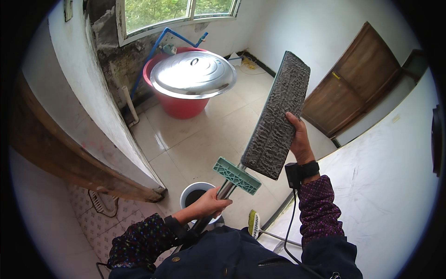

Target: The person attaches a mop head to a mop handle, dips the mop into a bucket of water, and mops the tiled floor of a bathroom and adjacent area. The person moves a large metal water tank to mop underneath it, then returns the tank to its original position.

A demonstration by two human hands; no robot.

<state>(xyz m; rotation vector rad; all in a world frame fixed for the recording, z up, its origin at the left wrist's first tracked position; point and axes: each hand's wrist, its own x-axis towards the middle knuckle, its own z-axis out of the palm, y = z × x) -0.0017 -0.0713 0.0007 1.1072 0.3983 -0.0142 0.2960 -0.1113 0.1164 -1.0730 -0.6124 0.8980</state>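
Flat mop (278, 109) is held raised over the tiled floor (186, 160), its pole (226, 189) gripped by the left hand (206, 203), its pad clasped at one edge by the right hand (299, 138). A white bucket (184, 192) is partly hidden by the left hand; beyond, a red tub (181, 108) is mostly covered by a silver lid (186, 79).

Fisheye view from the head, down toward the floor (200, 144)

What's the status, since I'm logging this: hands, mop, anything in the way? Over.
Left hand gripping mop pole. Right hand gripping mop pad by its edge, dark side showing. White bucket partly hidden by left hand.
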